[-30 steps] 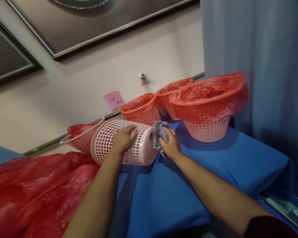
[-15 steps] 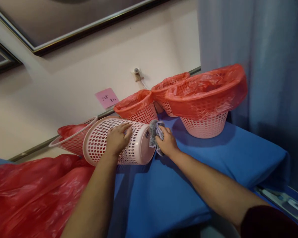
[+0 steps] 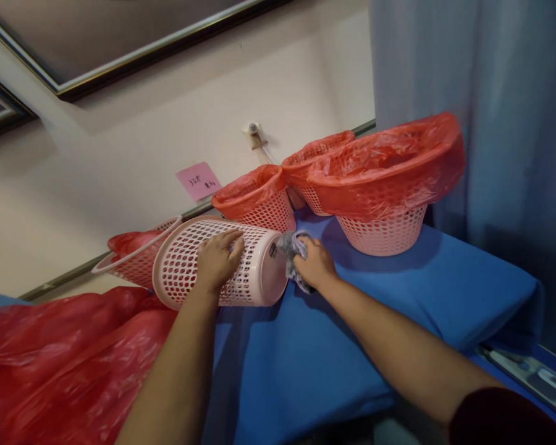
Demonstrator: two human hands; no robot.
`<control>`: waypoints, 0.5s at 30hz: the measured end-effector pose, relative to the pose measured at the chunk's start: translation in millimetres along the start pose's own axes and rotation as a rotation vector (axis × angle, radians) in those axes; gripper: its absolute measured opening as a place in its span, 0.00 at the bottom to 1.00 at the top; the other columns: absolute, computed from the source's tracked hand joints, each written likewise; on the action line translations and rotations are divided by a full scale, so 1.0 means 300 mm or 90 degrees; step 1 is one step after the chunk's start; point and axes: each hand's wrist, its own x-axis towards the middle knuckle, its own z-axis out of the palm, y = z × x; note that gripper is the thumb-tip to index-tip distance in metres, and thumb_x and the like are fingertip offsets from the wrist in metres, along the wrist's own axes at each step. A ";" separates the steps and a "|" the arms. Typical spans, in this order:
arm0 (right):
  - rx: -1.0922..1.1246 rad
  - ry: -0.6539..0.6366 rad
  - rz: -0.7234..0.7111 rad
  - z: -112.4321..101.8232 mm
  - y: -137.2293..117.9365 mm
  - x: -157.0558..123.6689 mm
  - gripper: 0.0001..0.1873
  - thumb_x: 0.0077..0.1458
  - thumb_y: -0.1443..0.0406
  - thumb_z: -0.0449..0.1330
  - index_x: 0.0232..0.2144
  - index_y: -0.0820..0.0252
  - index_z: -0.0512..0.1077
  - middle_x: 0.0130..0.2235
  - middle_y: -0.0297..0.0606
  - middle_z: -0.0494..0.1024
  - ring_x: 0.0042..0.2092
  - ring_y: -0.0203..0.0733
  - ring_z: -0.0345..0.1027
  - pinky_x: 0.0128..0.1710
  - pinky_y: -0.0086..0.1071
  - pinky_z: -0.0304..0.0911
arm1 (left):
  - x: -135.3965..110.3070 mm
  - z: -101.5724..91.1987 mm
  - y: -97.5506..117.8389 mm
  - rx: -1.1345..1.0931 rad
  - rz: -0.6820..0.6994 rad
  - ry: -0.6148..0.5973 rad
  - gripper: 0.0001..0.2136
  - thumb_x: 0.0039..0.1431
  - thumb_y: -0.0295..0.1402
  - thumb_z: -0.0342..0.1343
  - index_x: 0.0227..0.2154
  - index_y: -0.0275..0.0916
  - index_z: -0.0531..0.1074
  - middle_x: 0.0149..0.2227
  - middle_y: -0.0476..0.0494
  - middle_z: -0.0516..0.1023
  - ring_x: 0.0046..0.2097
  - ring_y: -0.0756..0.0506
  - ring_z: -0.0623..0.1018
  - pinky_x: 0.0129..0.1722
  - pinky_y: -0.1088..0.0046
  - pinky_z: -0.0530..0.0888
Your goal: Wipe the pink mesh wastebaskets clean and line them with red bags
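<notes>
A pink mesh basket [image 3: 185, 259] lies on its side on the blue cloth-covered table [image 3: 398, 296], its solid base facing right. My left hand [image 3: 216, 262] rests on top of the basket wall, fingers curled over the mesh and holding it steady. My right hand [image 3: 314, 266] is closed on a crumpled grey rag [image 3: 291, 246] and presses it against the basket's base.
Three pink baskets lined with red plastic bags stand behind: a large one [image 3: 389, 179], one [image 3: 317, 167] behind it and one [image 3: 257, 201] near the wall. Another basket [image 3: 134, 256] leans behind the held one. Loose red bags [image 3: 60, 364] pile at left. A pink note [image 3: 198, 181] hangs on the wall.
My right hand with the rag has shifted slightly lower across the basket's base. My left hand stays on the basket. The view moved a little.
</notes>
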 end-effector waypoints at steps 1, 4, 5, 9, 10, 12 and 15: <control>0.042 0.052 -0.038 0.000 -0.001 0.002 0.29 0.59 0.64 0.58 0.63 0.56 0.68 0.57 0.48 0.75 0.57 0.52 0.72 0.59 0.43 0.66 | 0.001 0.001 0.001 0.000 0.000 0.002 0.22 0.69 0.41 0.45 0.54 0.40 0.80 0.59 0.39 0.81 0.62 0.34 0.77 0.64 0.49 0.67; 0.089 0.047 -0.189 0.015 -0.010 -0.021 0.32 0.57 0.66 0.59 0.64 0.55 0.67 0.61 0.46 0.71 0.60 0.49 0.69 0.62 0.40 0.64 | 0.005 0.002 0.003 0.002 -0.005 0.003 0.21 0.69 0.41 0.46 0.54 0.41 0.80 0.59 0.40 0.81 0.62 0.34 0.78 0.64 0.49 0.67; 0.071 0.001 -0.215 0.021 -0.013 -0.035 0.32 0.56 0.66 0.59 0.63 0.54 0.67 0.60 0.45 0.71 0.59 0.49 0.70 0.61 0.39 0.65 | 0.005 0.002 0.003 0.002 -0.008 0.002 0.21 0.69 0.41 0.46 0.54 0.41 0.80 0.59 0.40 0.81 0.62 0.34 0.77 0.64 0.49 0.67; -0.086 -0.201 -0.152 0.023 -0.018 -0.075 0.24 0.52 0.67 0.63 0.52 0.50 0.76 0.52 0.39 0.78 0.49 0.47 0.75 0.52 0.37 0.70 | -0.003 -0.001 -0.002 -0.003 -0.010 0.000 0.22 0.69 0.40 0.46 0.54 0.39 0.80 0.59 0.38 0.81 0.62 0.34 0.78 0.63 0.51 0.68; -0.116 -0.226 -0.125 0.018 -0.016 -0.075 0.20 0.50 0.67 0.65 0.48 0.50 0.78 0.48 0.39 0.79 0.47 0.48 0.76 0.49 0.37 0.70 | -0.007 -0.002 -0.004 -0.005 -0.010 0.000 0.22 0.69 0.40 0.46 0.54 0.39 0.80 0.59 0.38 0.81 0.62 0.34 0.78 0.63 0.51 0.68; -0.147 -0.235 -0.080 0.004 -0.014 -0.066 0.16 0.49 0.68 0.65 0.42 0.52 0.80 0.43 0.41 0.80 0.44 0.49 0.77 0.46 0.37 0.70 | -0.013 -0.003 -0.006 -0.008 -0.012 -0.001 0.22 0.69 0.40 0.46 0.55 0.39 0.80 0.59 0.38 0.81 0.62 0.35 0.77 0.64 0.52 0.68; -0.105 -0.110 -0.056 -0.017 -0.018 -0.050 0.22 0.55 0.67 0.61 0.53 0.54 0.76 0.50 0.46 0.78 0.49 0.51 0.75 0.51 0.40 0.70 | -0.015 -0.003 -0.008 -0.008 -0.015 -0.002 0.21 0.69 0.40 0.46 0.55 0.41 0.79 0.60 0.40 0.81 0.63 0.37 0.77 0.64 0.53 0.67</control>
